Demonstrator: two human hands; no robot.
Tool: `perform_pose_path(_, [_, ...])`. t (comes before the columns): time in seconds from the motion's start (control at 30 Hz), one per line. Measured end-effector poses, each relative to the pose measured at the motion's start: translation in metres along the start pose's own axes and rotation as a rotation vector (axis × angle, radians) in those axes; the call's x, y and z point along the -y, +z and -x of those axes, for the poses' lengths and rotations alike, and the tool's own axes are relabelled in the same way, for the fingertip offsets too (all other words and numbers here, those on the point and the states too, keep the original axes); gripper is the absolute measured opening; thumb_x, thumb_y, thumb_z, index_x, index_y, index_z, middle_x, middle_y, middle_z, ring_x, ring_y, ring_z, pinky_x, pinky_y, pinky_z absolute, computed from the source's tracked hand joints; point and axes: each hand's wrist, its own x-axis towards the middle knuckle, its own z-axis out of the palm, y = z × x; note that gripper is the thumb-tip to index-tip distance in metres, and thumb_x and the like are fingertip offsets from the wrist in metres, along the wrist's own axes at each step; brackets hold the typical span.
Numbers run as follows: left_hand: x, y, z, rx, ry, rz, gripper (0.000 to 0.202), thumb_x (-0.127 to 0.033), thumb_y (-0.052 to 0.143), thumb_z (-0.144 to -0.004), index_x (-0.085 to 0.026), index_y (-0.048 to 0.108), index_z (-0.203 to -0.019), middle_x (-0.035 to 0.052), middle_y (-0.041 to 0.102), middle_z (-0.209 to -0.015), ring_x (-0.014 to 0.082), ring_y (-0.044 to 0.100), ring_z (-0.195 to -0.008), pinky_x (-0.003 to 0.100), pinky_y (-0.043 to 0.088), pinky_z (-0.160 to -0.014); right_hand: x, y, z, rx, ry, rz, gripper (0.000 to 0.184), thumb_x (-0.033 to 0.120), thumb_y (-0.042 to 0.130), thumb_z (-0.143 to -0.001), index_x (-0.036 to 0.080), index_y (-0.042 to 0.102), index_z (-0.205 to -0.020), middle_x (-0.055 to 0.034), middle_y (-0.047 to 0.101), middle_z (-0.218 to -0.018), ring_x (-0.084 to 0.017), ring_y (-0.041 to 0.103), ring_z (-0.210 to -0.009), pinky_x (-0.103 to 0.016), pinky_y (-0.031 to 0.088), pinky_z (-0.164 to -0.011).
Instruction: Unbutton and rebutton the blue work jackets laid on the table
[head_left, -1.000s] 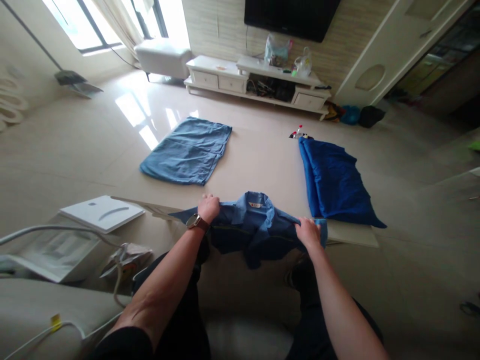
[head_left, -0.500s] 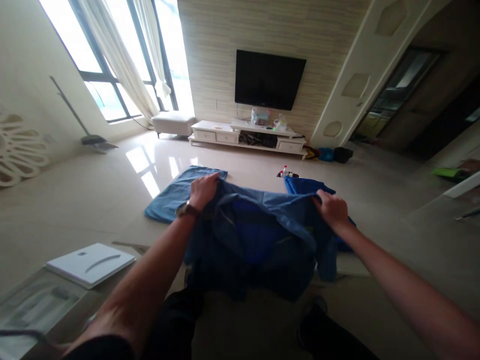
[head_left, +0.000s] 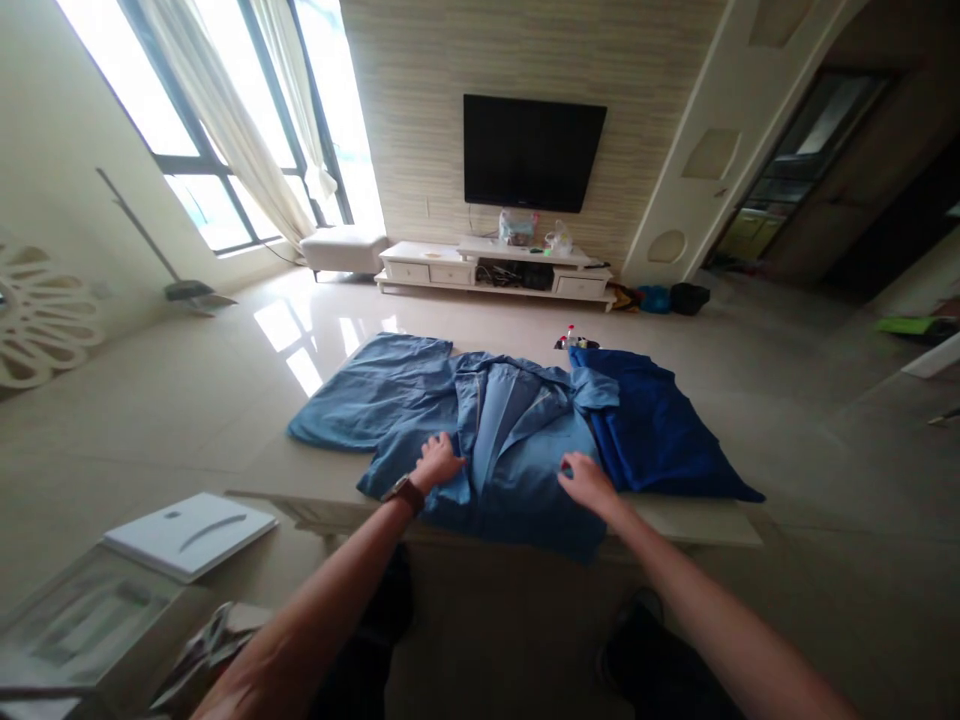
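Note:
A blue jacket [head_left: 517, 480] lies across the middle of a low table [head_left: 720, 522], its zipped front facing up and its lower edge hanging over the near side. My left hand [head_left: 439, 462], with a watch on the wrist, is over the jacket's left part, fingers apart. Above the jacket's right part, my right hand [head_left: 588, 482] has loosely curved fingers and holds nothing that I can see. Whether either hand touches the cloth is hard to tell. To the left lies a flat blue garment [head_left: 367, 390]; on the right, a darker blue garment [head_left: 660, 420], partly under the jacket's sleeve.
A small bottle [head_left: 570, 334] shows beyond the table's far edge. At lower left a white box [head_left: 191, 535] rests on a glass-topped stand [head_left: 82, 610]. A TV cabinet [head_left: 427, 272] and a grey-white bench [head_left: 345, 250] stand along the far side. My legs are close to the table.
The jacket, held up by both hands before, now lies spread on the table. Both hands have let go of its upper edge and moved down nearer to me.

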Motion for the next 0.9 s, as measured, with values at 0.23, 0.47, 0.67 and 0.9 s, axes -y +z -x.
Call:
perform_pose_path(0.23, [0.04,0.091,0.055,0.094,0.11,-0.133,0.078,-0.027,0.067,-0.081,-0.025,0.042,-0.156,0.0185,0.041,-0.159,0.0353,0.041,-0.145,0.049,0.046,-0.109,0.005,0.081,0.115,0.412,0.046,-0.067,0.067,0.011,0.069,-0.076,0.024,0.061,-0.142,-0.0112,0.05,-0.16,-0.027,0.043,-0.15,-0.041,0.041,-0.117])
perform_pose_path(0.47, [0.034,0.095,0.061,0.011,0.253,-0.27,0.077,-0.007,0.051,-0.083,-0.026,0.045,-0.157,0.0188,0.046,-0.158,0.0352,0.045,-0.142,0.052,0.043,-0.109,-0.012,0.096,0.103,0.41,-0.039,0.141,0.101,-0.001,0.054,-0.071,0.029,0.037,-0.165,-0.0055,0.026,-0.175,-0.023,0.021,-0.163,-0.043,0.031,-0.123])
perform_pose_path(0.67, [0.003,0.07,0.065,0.119,0.425,-0.277,0.055,-0.011,0.054,-0.085,-0.023,0.059,-0.138,0.0168,0.058,-0.143,0.0325,0.055,-0.131,0.051,0.046,-0.106,-0.023,0.067,0.087,0.403,0.192,0.221,0.061,0.004,0.045,-0.088,0.017,0.062,-0.146,-0.0116,0.057,-0.156,-0.025,0.05,-0.145,-0.039,0.037,-0.116])
perform_pose_path(0.9, [-0.012,0.062,0.075,0.187,0.453,-0.29,0.055,-0.007,0.051,-0.089,-0.023,0.055,-0.141,0.0176,0.055,-0.144,0.0329,0.054,-0.132,0.049,0.05,-0.103,0.028,0.045,0.093,0.357,0.139,0.221,0.037,0.015,0.046,-0.098,0.022,0.071,-0.124,-0.0091,0.072,-0.129,-0.025,0.059,-0.123,-0.036,0.04,-0.098])
